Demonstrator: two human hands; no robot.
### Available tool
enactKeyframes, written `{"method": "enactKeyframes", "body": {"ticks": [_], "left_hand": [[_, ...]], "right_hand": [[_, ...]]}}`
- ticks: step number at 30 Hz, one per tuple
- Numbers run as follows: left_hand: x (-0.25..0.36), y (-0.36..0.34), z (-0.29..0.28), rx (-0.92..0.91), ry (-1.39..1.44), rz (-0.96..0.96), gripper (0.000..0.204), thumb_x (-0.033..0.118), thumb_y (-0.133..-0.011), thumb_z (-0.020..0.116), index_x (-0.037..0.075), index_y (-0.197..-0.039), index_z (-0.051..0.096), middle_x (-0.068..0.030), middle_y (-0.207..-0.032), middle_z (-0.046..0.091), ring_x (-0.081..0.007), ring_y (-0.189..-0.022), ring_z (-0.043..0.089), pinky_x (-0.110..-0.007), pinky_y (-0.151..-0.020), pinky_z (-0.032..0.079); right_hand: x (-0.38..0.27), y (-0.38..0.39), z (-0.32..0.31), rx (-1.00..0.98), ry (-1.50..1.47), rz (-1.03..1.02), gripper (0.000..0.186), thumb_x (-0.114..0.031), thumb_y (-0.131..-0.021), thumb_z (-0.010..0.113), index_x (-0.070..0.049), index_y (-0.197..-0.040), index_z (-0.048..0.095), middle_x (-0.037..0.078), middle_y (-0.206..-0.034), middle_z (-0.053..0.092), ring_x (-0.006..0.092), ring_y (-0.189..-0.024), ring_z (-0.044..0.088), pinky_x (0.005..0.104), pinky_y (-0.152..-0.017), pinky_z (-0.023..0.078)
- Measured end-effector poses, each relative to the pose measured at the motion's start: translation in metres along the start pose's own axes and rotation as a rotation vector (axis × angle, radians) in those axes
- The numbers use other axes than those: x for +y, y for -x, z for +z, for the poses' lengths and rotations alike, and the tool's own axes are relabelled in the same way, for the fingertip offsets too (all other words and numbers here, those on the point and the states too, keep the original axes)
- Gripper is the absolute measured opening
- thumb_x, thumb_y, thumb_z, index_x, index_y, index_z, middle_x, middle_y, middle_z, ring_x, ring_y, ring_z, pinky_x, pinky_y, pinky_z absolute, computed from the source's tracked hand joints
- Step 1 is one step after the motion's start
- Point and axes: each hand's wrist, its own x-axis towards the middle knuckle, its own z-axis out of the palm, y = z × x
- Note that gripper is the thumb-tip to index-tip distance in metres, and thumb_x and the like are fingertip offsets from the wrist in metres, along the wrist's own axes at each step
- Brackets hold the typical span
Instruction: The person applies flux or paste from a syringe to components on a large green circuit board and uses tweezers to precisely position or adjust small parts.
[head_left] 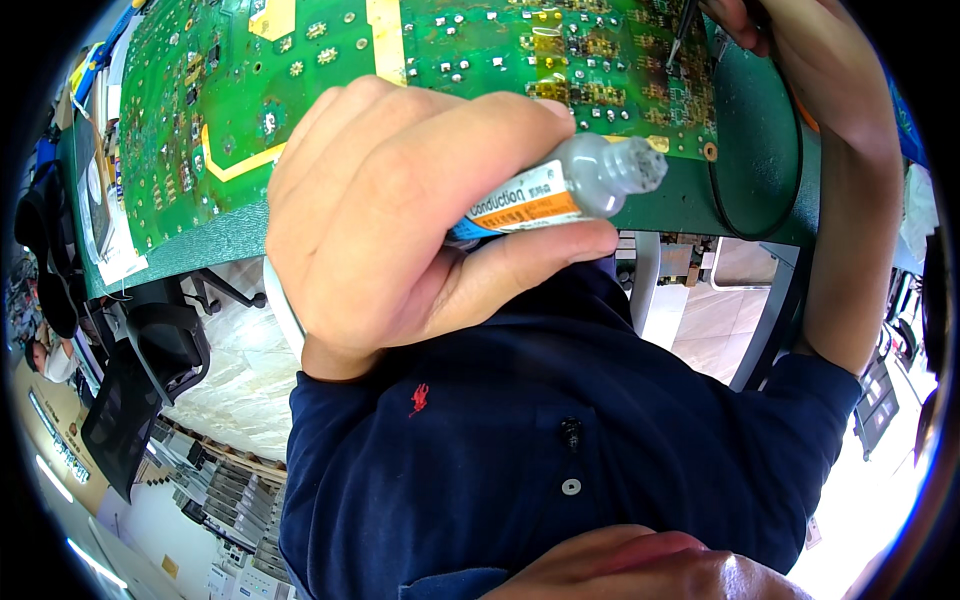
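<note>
My left hand (390, 200) is wrapped round a small bottle (530, 197) with a white, orange and blue label. Its translucent grey threaded neck (630, 168) points right and shows no cap. The bottle is held tilted over the front edge of a large green circuit board (440, 60). My right hand (735, 22), partly cut off by the upper edge, is closed on a slim black pen-like tool (686, 25). The tool's pointed metal tip comes down at the board's right part, among small dark components; whether it touches cannot be told.
The board lies on a green work surface (760, 170). A black cable (800, 185) loops beside its right edge. Papers (105, 215) lie at the left. Black office chairs (150, 350) stand on the tiled floor to the left.
</note>
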Motion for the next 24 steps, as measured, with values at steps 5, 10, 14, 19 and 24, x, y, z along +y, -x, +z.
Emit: {"method": "enactKeyframes", "body": {"ticks": [5, 10, 14, 19, 24], "left_hand": [[0.001, 0.001, 0.004, 0.047, 0.022, -0.013, 0.059, 0.027, -0.063, 0.088, -0.01, -0.1, 0.06, -0.0131, -0.077, 0.064, -0.0177, -0.061, 0.055, -0.025, -0.056, 0.039], [0.002, 0.0, 0.003, 0.039, 0.007, -0.019, 0.059, 0.027, -0.063, 0.088, -0.01, -0.1, 0.06, -0.0128, -0.076, 0.064, -0.0169, -0.06, 0.054, -0.024, -0.055, 0.038], [0.004, -0.002, 0.002, 0.022, -0.031, -0.012, 0.059, 0.026, -0.064, 0.088, -0.01, -0.1, 0.06, -0.0129, -0.077, 0.064, -0.0162, -0.059, 0.053, -0.023, -0.054, 0.037], [0.002, 0.001, 0.005, 0.053, 0.014, -0.01, 0.058, 0.026, -0.064, 0.087, -0.01, -0.1, 0.059, -0.013, -0.077, 0.064, -0.0162, -0.06, 0.053, -0.023, -0.055, 0.037], [0.004, -0.001, 0.002, 0.017, -0.029, -0.023, 0.058, 0.026, -0.065, 0.087, -0.01, -0.101, 0.059, -0.013, -0.077, 0.064, -0.0161, -0.059, 0.053, -0.023, -0.055, 0.037]], "right_hand": [[-0.003, 0.0, 0.0, 0.0, 0.011, 0.015, 0.037, -0.029, -0.097, 0.052, -0.002, -0.073, 0.06, -0.001, -0.048, 0.05, 0.0037, -0.039, 0.043, 0.018, -0.037, 0.034], [0.003, 0.0, 0.001, 0.006, 0.017, 0.004, 0.037, -0.03, -0.097, 0.053, -0.002, -0.073, 0.06, -0.001, -0.048, 0.05, 0.0037, -0.039, 0.044, 0.0181, -0.037, 0.034], [0.004, 0.0, 0.0, -0.005, -0.04, 0.022, 0.038, -0.03, -0.097, 0.053, -0.002, -0.073, 0.06, -0.001, -0.048, 0.05, 0.0039, -0.039, 0.043, 0.0182, -0.037, 0.034], [-0.002, 0.0, -0.001, -0.016, -0.003, 0.015, 0.038, -0.031, -0.098, 0.051, -0.002, -0.074, 0.06, 0.0, -0.048, 0.05, 0.0044, -0.039, 0.043, 0.0189, -0.038, 0.034], [0.0, 0.001, -0.002, -0.031, -0.018, 0.019, 0.036, -0.03, -0.098, 0.049, -0.001, -0.078, 0.059, 0.001, -0.05, 0.05, 0.0053, -0.04, 0.044, 0.0192, -0.04, 0.035]]}}
